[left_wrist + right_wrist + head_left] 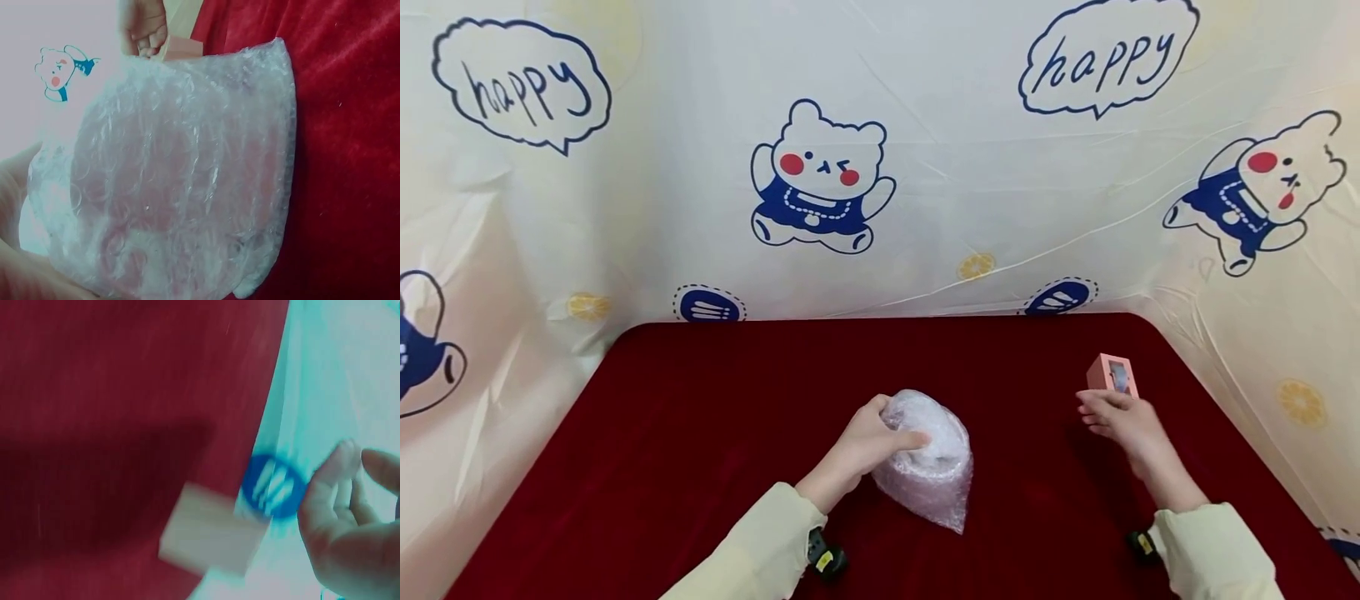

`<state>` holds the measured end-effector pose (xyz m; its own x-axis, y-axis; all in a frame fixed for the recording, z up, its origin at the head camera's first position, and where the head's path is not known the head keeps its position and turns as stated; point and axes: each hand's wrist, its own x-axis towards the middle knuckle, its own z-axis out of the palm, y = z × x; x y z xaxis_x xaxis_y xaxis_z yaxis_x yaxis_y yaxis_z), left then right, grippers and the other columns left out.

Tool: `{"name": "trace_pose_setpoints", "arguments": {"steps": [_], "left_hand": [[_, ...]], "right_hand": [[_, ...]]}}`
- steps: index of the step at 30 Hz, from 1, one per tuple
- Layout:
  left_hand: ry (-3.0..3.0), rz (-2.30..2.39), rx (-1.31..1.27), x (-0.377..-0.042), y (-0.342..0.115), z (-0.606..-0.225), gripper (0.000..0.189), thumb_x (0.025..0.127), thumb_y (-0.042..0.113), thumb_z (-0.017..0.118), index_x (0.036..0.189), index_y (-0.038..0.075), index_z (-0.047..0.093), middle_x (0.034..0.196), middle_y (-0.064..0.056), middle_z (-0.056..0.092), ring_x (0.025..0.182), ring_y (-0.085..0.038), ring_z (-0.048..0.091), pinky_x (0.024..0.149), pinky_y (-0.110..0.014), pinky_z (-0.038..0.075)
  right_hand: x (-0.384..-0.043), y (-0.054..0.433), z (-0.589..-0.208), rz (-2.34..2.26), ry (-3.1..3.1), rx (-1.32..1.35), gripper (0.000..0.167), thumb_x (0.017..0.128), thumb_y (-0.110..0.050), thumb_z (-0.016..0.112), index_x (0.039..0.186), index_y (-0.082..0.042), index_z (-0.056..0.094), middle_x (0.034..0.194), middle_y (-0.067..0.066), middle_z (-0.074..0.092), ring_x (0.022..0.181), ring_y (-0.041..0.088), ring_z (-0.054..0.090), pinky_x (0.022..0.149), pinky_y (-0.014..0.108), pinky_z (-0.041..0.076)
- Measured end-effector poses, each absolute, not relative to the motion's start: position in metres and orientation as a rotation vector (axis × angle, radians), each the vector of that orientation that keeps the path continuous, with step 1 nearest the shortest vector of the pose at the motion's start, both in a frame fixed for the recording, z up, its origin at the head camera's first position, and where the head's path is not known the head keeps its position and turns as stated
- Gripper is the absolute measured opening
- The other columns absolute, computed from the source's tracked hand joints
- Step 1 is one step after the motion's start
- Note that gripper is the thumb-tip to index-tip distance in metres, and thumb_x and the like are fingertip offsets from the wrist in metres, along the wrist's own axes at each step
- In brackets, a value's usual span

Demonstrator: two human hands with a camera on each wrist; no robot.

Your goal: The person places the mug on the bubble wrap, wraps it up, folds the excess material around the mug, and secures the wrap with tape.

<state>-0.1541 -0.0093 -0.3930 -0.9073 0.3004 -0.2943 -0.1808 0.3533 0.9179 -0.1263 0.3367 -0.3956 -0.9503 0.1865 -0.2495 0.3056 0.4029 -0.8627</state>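
My left hand (pixel 867 442) grips a bubble-wrapped bundle (pixel 928 492) near the middle of the table, thumb over its top. The clear wrap fills most of the left wrist view, and a pale pinkish thing shows blurrily through it. Its loose corner points toward me. At the right, my right hand (pixel 1123 423) has its fingers loosely bent and nothing between them. A small pink box (pixel 1097 375) with a window in one face stands just beyond its fingertips. In the right wrist view, that box (pixel 212 531) appears blurred and apart from the hand (pixel 350 531).
A dark red cloth (pixel 700 400) covers the table. Behind it and at both sides hangs a pale curtain (pixel 940 192) printed with bears and the word "happy". A dark band (pixel 826 557) is on the left wrist, another (pixel 1144 547) on the right.
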Motion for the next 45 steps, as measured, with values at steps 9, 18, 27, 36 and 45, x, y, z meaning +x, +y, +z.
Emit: {"name": "trace_pose_setpoints", "arguments": {"steps": [9,18,27,36,45], "left_hand": [[2.267,1.602,0.080,-0.145,-0.008,-0.392,0.060,0.077,0.024,0.076,0.125,0.000,0.048,0.123,-0.020,0.052,0.108,-0.030,0.055,0.082,-0.042,0.052],[2.303,1.562,0.265,-0.149,-0.005,-0.391,0.075,0.079,0.020,0.076,0.142,0.016,0.035,0.145,-0.023,0.036,0.129,-0.042,0.040,0.095,-0.058,0.043],[2.183,1.562,0.313,-0.155,-0.010,-0.394,0.063,0.082,0.023,0.075,0.135,0.017,0.041,0.143,-0.016,0.041,0.129,-0.038,0.042,0.094,-0.055,0.044],[2.130,1.585,0.201,-0.163,-0.011,-0.389,0.053,0.093,0.058,0.047,0.127,0.017,0.048,0.145,-0.012,0.042,0.134,-0.036,0.040,0.102,-0.057,0.039],[2.170,1.391,0.255,-0.170,-0.009,-0.385,0.056,0.084,0.042,0.070,0.123,0.013,0.041,0.131,-0.017,0.048,0.121,-0.032,0.049,0.093,-0.048,0.045]], "right_hand": [[-0.124,0.392,-0.393,-1.138,2.800,0.718,0.053,0.100,-0.031,0.043,0.124,0.015,0.053,0.073,-0.007,0.064,0.062,0.001,0.056,0.059,0.024,0.050],[-0.124,0.401,-0.394,-1.138,2.719,0.712,0.051,0.093,-0.047,0.054,0.089,0.002,0.069,0.056,-0.008,0.053,0.055,0.010,0.048,0.056,0.030,0.044],[-0.134,0.394,-0.396,-1.107,2.661,0.666,0.049,0.093,-0.040,0.056,0.096,0.009,0.064,0.063,-0.006,0.053,0.062,0.013,0.046,0.057,0.029,0.042],[-0.134,0.388,-0.402,-1.117,2.711,0.670,0.044,0.094,-0.028,0.055,0.109,0.014,0.058,0.074,0.001,0.061,0.067,0.015,0.050,0.060,0.030,0.046],[-0.134,0.384,-0.399,-1.196,2.678,0.646,0.044,0.097,-0.025,0.051,0.110,0.017,0.056,0.071,-0.006,0.062,0.065,0.010,0.055,0.060,0.026,0.050]]}}
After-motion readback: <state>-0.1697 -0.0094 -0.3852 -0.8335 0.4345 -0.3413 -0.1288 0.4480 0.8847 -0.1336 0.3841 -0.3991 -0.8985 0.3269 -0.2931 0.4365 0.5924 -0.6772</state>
